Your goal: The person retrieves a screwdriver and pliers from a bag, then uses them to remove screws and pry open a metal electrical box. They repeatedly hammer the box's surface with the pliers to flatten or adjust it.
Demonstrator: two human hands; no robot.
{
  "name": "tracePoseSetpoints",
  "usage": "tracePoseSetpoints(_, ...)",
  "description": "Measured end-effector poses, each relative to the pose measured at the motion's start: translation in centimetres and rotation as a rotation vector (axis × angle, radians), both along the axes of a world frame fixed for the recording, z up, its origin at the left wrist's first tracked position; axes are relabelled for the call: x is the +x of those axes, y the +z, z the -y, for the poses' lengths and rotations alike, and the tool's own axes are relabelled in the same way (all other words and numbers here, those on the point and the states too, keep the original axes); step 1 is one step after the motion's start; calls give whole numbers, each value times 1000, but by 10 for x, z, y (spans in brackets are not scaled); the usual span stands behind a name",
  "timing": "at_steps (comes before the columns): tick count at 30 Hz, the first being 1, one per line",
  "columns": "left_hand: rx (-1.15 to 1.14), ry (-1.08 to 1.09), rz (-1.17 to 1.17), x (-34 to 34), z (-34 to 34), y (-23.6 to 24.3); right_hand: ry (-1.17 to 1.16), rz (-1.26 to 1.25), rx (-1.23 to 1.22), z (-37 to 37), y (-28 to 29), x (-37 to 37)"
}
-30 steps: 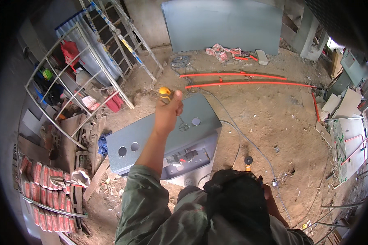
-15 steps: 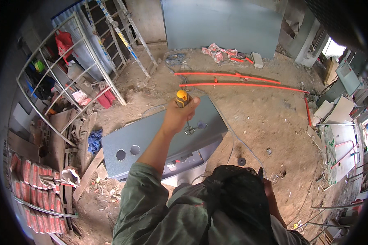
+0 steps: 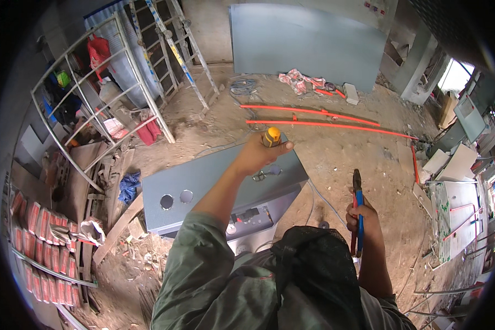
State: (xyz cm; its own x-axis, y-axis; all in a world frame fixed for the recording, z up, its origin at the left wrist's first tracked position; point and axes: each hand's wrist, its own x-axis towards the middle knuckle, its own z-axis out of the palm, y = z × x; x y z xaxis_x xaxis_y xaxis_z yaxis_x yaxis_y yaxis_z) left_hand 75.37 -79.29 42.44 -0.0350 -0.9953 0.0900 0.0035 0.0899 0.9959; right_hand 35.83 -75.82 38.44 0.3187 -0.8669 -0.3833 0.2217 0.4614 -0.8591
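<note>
A grey metal box (image 3: 198,181) lies at an angle on the dirt floor, with round holes cut in its top and an open cavity holding small parts on its near side. My left hand (image 3: 258,154) grips a screwdriver with a yellow and dark handle (image 3: 272,136), held upright above the box's right pair of holes (image 3: 275,170); its lower end is hard to make out beside my fingers. Off the box's right side, my right hand (image 3: 363,214) is closed on pliers (image 3: 359,195) with red and blue handles, jaws pointing away from me.
Orange pipes (image 3: 319,126) and cables lie beyond the box. A metal frame (image 3: 121,44) and ladders (image 3: 165,33) stand back left; a grey panel (image 3: 308,41) leans at the back. Bundled red-and-white packages (image 3: 33,220) are at lower left, scrap boards (image 3: 456,154) at right.
My left hand with the screwdriver has moved right across the box. My right hand has come up from beside my body, bringing the pliers into view.
</note>
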Motion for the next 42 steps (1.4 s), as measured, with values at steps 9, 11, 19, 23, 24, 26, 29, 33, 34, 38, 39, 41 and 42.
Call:
tracePoseSetpoints(9,-53,16,64,-19,-4,0,385,-363,-570,-2,137,46)
tracePoseSetpoints(11,-55,54,114,-20,-4,-1,382,-523,-949,-6,169,70)
tracePoseSetpoints(19,-115,43,181,-39,-17,-2,779,-1175,-1129,11,183,123)
tracePoseSetpoints(23,-26,-17,184,-34,-28,-7,690,-983,-1146,2,193,117)
tracePoseSetpoints(24,-39,-10,219,-32,-30,-11,635,-892,-1115,-6,202,117)
tracePoseSetpoints(26,-79,-12,288,-32,-30,-15,558,-819,-1059,-12,204,118)
tracePoseSetpoints(29,-309,-94,201,-44,-30,1,860,-1139,-1067,5,170,111)
tracePoseSetpoints(33,-243,-26,384,-48,-44,-5,838,-1082,-1019,4,170,90)
tracePoseSetpoints(34,-183,-23,437,-50,-50,-6,819,-1068,-1010,5,171,85)
tracePoseSetpoints(38,-142,-76,557,-65,-75,-28,722,-973,-978,5,166,63)
tracePoseSetpoints(39,-243,-61,609,-67,-79,-37,701,-938,-980,6,160,60)
tracePoseSetpoints(41,-454,-39,705,-73,-82,-56,680,-893,-950,10,146,51)
tracePoseSetpoints(42,-486,-55,752,-77,-85,-64,676,-870,-932,12,135,47)
